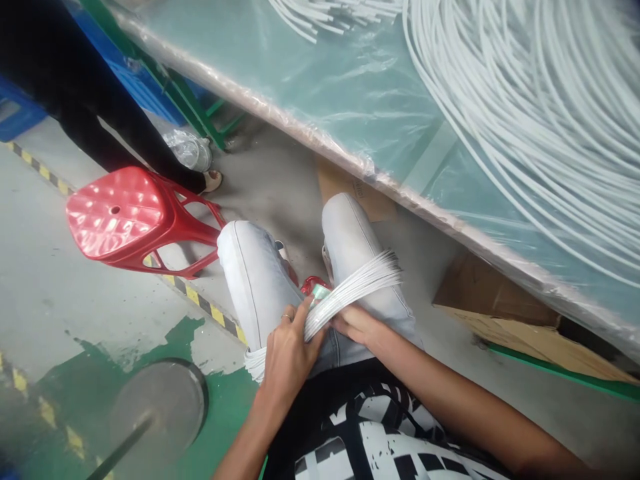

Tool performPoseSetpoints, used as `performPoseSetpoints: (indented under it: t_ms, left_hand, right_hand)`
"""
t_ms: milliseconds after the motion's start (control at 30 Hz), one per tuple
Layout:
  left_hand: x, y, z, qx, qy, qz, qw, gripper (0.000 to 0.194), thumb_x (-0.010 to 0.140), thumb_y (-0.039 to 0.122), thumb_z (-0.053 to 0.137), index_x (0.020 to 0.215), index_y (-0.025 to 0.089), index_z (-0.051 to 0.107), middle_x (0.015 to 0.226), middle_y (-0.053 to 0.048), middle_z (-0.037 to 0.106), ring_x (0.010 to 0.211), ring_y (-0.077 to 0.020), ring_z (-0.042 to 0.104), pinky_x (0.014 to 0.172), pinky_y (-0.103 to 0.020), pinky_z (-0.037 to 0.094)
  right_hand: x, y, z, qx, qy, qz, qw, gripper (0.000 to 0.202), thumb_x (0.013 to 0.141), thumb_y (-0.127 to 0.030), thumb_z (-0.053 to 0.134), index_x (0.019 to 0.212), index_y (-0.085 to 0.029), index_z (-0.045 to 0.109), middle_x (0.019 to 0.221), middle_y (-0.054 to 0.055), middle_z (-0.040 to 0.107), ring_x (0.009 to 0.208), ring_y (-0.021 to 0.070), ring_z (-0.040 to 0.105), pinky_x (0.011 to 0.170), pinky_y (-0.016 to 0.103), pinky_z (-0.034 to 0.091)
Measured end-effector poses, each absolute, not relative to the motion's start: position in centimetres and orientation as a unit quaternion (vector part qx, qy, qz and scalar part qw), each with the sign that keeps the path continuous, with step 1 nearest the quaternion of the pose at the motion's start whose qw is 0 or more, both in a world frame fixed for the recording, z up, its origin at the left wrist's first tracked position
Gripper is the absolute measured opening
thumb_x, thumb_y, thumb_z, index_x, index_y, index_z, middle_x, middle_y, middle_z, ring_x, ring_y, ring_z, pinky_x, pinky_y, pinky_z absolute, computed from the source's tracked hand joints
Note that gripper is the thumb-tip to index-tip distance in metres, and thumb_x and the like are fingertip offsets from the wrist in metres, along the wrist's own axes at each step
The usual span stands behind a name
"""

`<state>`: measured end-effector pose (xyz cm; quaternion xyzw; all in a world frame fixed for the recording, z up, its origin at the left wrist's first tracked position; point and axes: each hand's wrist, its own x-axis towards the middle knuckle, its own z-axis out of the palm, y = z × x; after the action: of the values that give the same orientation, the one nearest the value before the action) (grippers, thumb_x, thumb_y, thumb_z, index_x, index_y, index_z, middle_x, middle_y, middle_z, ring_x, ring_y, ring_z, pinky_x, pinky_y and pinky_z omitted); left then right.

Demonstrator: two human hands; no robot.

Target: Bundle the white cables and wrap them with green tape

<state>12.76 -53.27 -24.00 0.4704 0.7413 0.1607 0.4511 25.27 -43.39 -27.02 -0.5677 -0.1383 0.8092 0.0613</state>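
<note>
A bundle of thin white cables (367, 285) lies slantwise across my lap, its other end (255, 362) showing beyond my left wrist. My left hand (291, 340) is closed round the bundle near its middle, a ring on one finger. From the other side my right hand (354, 323) reaches under the cables and holds them from below; its fingertips are hidden by the bundle. Just past my left fingertips shows a small pale green piece (320, 292), too small to name. A shiny red thing (313, 283) sits behind it, mostly covered.
A plastic-covered table (360, 100) carries a large coil of white cable (520, 113) and cut cable ends (330, 15). Beneath it are cardboard boxes (500, 313). A red stool (120, 213) stands left, beside a person in black trousers (115, 107). A round metal base (160, 407) stands lower left.
</note>
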Motion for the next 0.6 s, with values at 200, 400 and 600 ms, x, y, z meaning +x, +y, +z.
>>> performPoseSetpoints:
  t_ms: [200, 400, 600]
  left_hand:
    - [12.6, -53.0, -25.1, 0.468, 0.745, 0.201, 0.43, 0.033, 0.095, 0.05, 0.044, 0.123, 0.033, 0.052, 0.104, -0.002, 0.049, 0.089, -0.0158, 0.054, 0.073, -0.028, 0.042]
    - [11.4, -51.8, -24.4, 0.48, 0.625, 0.267, 0.555, 0.035, 0.094, 0.047, 0.049, 0.118, 0.021, 0.048, 0.107, -0.002, 0.057, 0.097, -0.0158, 0.054, 0.084, -0.03, 0.04]
    - [12.6, -49.2, -24.0, 0.488, 0.583, 0.223, 0.61, 0.046, 0.098, 0.056, 0.032, 0.087, 0.014, 0.047, 0.081, -0.003, 0.058, 0.076, -0.0147, 0.051, 0.073, -0.03, 0.035]
  right_hand:
    - [27.9, -45.3, -24.1, -0.584, -0.138, 0.799, 0.041, 0.05, 0.075, -0.026, 0.074, 0.119, -0.014, 0.053, 0.114, 0.009, 0.055, 0.107, 0.02, 0.054, 0.089, 0.038, 0.051]
    - [29.1, -47.0, -20.1, -0.556, -0.104, 0.813, 0.139, 0.029, 0.074, -0.016, 0.068, 0.1, -0.013, 0.059, 0.098, 0.005, 0.052, 0.088, 0.009, 0.05, 0.079, 0.021, 0.044]
    - [28.9, -47.3, -20.3, -0.551, -0.01, 0.808, 0.209, 0.032, 0.073, -0.023, 0.075, 0.098, -0.012, 0.058, 0.102, 0.005, 0.053, 0.09, 0.0098, 0.05, 0.079, 0.021, 0.044]
